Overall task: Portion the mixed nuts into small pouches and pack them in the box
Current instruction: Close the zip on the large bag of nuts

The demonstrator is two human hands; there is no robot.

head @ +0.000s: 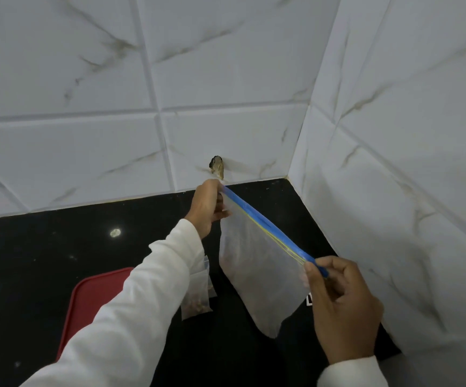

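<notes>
Clear plastic zip bag (257, 275) with blue seal hangs mid-frame, pulled taut between left hand (206, 208) and right hand (343, 303), each pinching a strip end, likely to work the seal

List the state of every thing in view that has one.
Zip bag, held up, blue strip stretched between both hands; sealed or not, cannot tell.
Left hand, pinches the strip's far end.
Right hand, pinches the strip's near end.
Small pouch, lying on the counter, nuts inside.
Red lid, flat on the counter, partly behind the left sleeve.
</notes>
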